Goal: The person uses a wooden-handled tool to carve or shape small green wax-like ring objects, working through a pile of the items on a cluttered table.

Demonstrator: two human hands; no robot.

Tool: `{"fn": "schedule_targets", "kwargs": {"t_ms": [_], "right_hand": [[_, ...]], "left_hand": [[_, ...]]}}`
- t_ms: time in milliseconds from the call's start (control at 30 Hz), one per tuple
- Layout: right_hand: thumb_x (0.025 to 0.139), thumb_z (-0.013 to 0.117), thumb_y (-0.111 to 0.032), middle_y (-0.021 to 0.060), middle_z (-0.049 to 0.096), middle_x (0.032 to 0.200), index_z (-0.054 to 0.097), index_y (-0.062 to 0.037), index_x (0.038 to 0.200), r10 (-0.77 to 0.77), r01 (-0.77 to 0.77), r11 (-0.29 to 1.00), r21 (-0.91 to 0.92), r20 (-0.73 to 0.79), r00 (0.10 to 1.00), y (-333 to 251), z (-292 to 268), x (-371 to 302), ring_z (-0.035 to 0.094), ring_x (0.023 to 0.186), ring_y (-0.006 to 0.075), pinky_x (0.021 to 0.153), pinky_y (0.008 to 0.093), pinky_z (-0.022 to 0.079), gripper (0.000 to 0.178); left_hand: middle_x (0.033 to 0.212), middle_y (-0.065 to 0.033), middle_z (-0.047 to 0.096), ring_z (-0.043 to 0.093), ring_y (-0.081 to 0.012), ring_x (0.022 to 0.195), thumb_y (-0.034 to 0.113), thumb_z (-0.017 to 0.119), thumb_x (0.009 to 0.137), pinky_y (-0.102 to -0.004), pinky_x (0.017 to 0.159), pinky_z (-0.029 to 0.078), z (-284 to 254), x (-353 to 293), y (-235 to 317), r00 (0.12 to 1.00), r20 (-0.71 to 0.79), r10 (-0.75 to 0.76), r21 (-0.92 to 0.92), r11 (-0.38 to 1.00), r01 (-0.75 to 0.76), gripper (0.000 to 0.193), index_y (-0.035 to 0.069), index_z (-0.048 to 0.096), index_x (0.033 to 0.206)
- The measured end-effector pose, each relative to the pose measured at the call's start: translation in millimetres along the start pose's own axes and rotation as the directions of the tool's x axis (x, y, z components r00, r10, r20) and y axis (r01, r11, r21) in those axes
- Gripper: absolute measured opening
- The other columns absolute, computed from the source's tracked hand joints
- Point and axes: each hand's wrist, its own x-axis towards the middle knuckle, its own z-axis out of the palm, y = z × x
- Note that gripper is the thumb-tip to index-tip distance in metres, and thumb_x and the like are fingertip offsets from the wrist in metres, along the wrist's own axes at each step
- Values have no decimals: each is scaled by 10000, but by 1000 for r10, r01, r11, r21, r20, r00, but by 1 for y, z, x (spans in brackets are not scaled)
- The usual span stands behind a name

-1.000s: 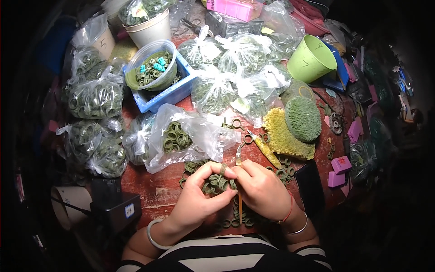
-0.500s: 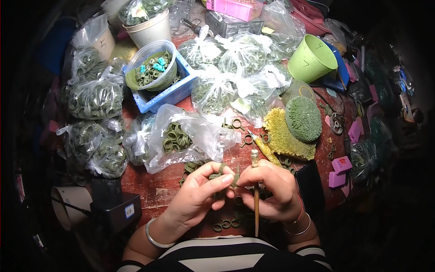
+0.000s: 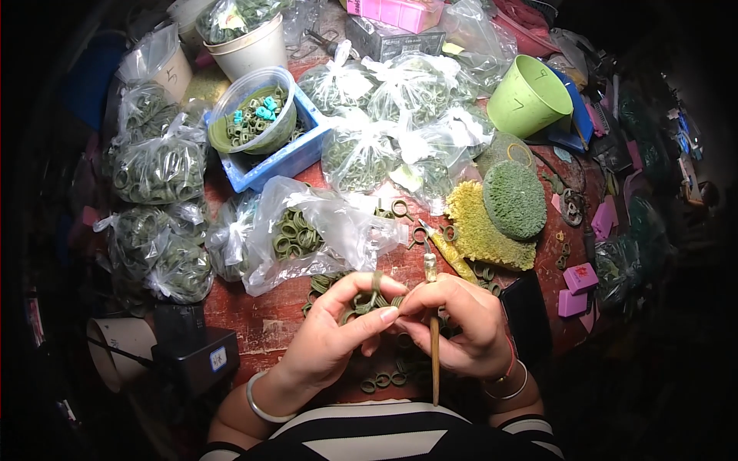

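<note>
Before my chest, my left hand (image 3: 327, 334) holds a few dark green rings (image 3: 377, 283) between thumb and fingers; one ring stands up around a fingertip. My right hand (image 3: 465, 326) is closed around a slim wooden-handled tool (image 3: 436, 353) with a metal collar and a thin tip pointing away from me. Its thumb and forefinger meet the rings at my left fingertips; what exactly they pinch is hidden. Loose green rings (image 3: 384, 379) lie on the red table beneath my hands. Beyond my left hand, an open clear bag (image 3: 265, 253) contains more rings (image 3: 296, 233).
Tied bags of rings (image 3: 157, 169) line the left and back. A blue basket (image 3: 254, 178) carries a tub (image 3: 215, 131) with rings and turquoise pieces. At right are a green bucket (image 3: 515, 104), a yellow sponge (image 3: 469, 219), a round green pad (image 3: 513, 200) and a yellow pen-shaped tool (image 3: 453, 257).
My hands have come slightly closer together. The ring that stood upright between my right fingertips now sits against the others at my left hand. The tool stays in my right hand.
</note>
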Motion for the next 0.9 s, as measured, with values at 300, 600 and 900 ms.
{"fn": "schedule_targets", "kwargs": {"t_ms": [300,600,900], "right_hand": [[767,746,25,124,638,849,603,29,955,76,-72,993,88,-37,996,-2,-2,-1,650,704,201,602,284,507,237],[789,726,27,122,632,849,610,33,969,123,-124,988,90,12,992,-4,0,-2,637,687,191,597,278,504,214],[799,716,24,125,632,854,612,27,971,117,-118,991,70,11,993,-4,1,-2,632,683,194,594,279,500,201]], "left_hand": [[1103,-20,592,574,-90,985,1,648,873,-218,837,470,4,-1,0,996,38,77,17,997,-78,335,27,554,1193],[1114,-52,593,558,-109,1060,-7,645,870,-269,948,439,3,0,-4,994,0,108,137,985,-107,295,10,556,1150],[1112,-55,595,559,-105,1055,-13,643,871,-261,932,447,3,0,-4,997,-18,78,99,992,-75,288,14,552,1143]]}}
